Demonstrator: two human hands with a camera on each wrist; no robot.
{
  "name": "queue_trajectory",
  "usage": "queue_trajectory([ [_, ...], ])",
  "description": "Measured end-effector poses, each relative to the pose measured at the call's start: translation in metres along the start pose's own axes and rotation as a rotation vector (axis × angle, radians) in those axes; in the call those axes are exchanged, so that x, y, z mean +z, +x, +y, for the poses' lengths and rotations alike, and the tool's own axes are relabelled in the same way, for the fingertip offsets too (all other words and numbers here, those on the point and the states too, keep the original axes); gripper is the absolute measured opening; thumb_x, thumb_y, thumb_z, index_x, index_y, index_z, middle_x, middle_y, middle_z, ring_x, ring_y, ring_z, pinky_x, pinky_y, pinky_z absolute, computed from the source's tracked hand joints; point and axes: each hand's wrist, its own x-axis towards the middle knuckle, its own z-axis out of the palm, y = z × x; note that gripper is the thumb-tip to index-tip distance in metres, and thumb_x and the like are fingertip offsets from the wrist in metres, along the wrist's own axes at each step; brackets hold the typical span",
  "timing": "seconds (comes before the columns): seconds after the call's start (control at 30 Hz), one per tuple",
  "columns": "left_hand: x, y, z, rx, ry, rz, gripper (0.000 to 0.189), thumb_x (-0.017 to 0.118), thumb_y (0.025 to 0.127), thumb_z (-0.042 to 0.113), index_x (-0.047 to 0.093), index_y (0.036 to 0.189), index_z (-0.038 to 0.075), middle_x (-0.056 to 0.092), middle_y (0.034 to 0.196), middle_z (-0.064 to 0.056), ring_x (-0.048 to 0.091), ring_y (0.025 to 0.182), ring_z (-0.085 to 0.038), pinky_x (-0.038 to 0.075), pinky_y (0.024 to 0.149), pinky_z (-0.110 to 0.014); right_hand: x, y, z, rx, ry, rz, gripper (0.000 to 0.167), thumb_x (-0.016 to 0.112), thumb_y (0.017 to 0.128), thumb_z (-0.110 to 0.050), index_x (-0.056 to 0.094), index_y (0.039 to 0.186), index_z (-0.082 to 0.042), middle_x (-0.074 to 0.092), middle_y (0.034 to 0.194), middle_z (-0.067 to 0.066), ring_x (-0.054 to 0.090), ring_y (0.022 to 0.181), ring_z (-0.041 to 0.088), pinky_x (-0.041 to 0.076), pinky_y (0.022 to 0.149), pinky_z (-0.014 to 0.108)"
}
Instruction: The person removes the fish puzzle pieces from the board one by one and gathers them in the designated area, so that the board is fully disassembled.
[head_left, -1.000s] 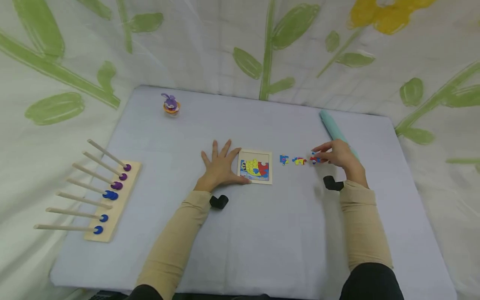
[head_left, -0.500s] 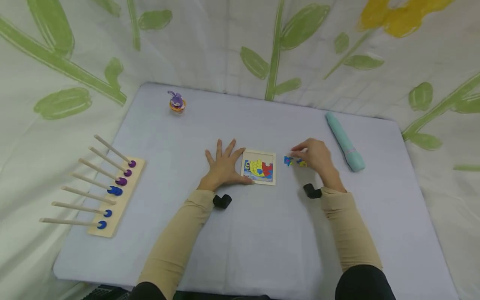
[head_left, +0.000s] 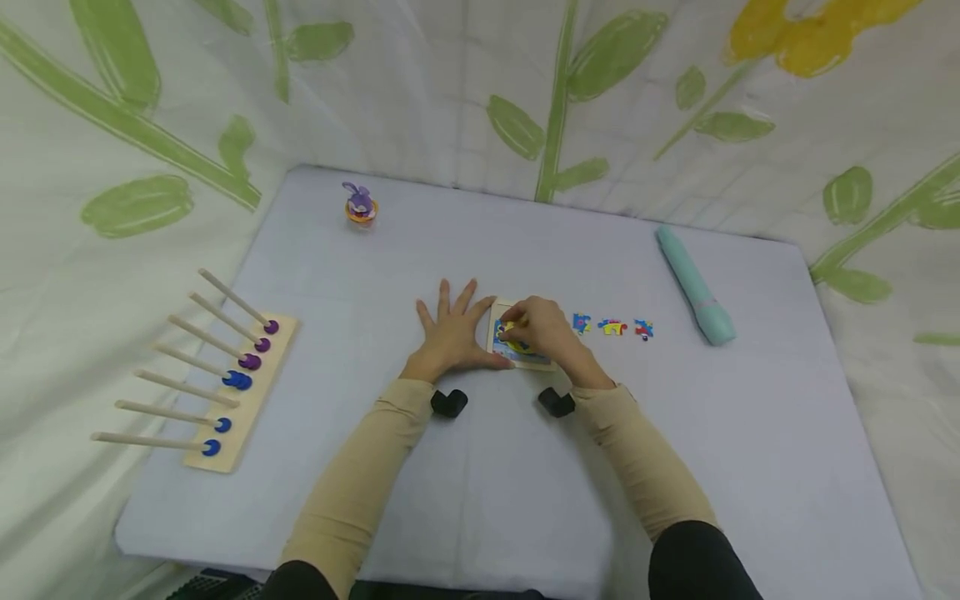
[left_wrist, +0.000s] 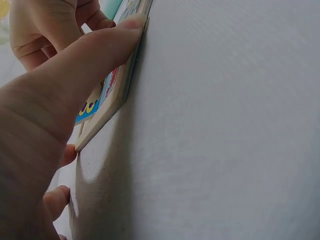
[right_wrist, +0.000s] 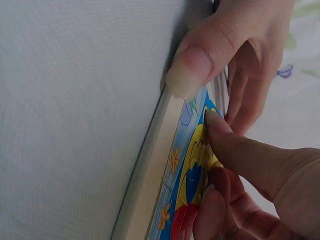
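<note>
Left hand (head_left: 448, 332) lay flat on the bench (head_left: 480, 467), fingers spread, thumb pressed against the near-left edge of the puzzle board (head_left: 520, 357). In the left wrist view the thumb tip touched the board's wooden rim. Right hand (head_left: 542, 332) sat over the board at bench centre, fingers curled down onto the picture; in the right wrist view its fingertips (right_wrist: 212, 118) pressed at the yellow part of the fish picture, seemingly pinching a piece there, though the piece itself was mostly hidden under the fingers. Board lay flat between both hands.

Three loose puzzle pieces lay in a row just right of the board: a blue piece (head_left: 581, 322), a yellow piece (head_left: 612, 327), a red-and-blue piece (head_left: 643, 329), each apart from the next. A teal tube (head_left: 694, 287) lay further right, angled towards the back edge. Wooden peg rack (head_left: 225, 367) with purple and blue beads sat at the left edge. Small purple toy (head_left: 360, 205) stood at far left corner.
</note>
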Motion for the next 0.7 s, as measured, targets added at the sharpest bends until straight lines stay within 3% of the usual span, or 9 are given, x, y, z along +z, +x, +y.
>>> queue_trajectory([
  [0.33, -0.0011, 0.0006, -0.0001, 0.000, 0.008, -0.004, 0.118, 0.086, 0.068, 0.068, 0.031, 0.164, 0.026, 0.001, 0.178, -0.007, -0.020, 0.159, -0.048, -0.009, 0.116, -0.084, -0.0028, -0.0047, 0.0056, -0.044, 0.004, 0.058, 0.024, 0.073, 0.097, -0.024, 0.077, 0.116, -0.011, 0.077, 0.115, 0.009, 0.073, 0.105, 0.028, 0.058, 0.091, 0.043],
  [0.57, -0.0010, 0.0011, -0.0007, 0.000, 0.010, 0.004, 0.118, 0.086, 0.068, 0.069, 0.032, 0.163, 0.027, 0.002, 0.178, -0.007, -0.019, 0.159, -0.049, -0.008, 0.116, -0.085, -0.0036, 0.0021, 0.0054, -0.037, -0.070, -0.030, 0.031, 0.073, 0.097, -0.024, 0.075, 0.125, -0.012, 0.078, 0.115, 0.010, 0.074, 0.106, 0.026, 0.059, 0.092, 0.041],
  [0.7, 0.0000, 0.0014, -0.0006, 0.000, 0.019, 0.003, 0.118, 0.086, 0.068, 0.069, 0.031, 0.163, 0.027, 0.001, 0.178, -0.006, -0.019, 0.159, -0.048, -0.007, 0.116, -0.085, -0.0035, 0.0010, 0.0057, -0.065, -0.094, -0.023, 0.030, 0.073, 0.097, -0.023, 0.075, 0.126, -0.014, 0.076, 0.117, 0.009, 0.073, 0.104, 0.025, 0.058, 0.087, 0.039],
])
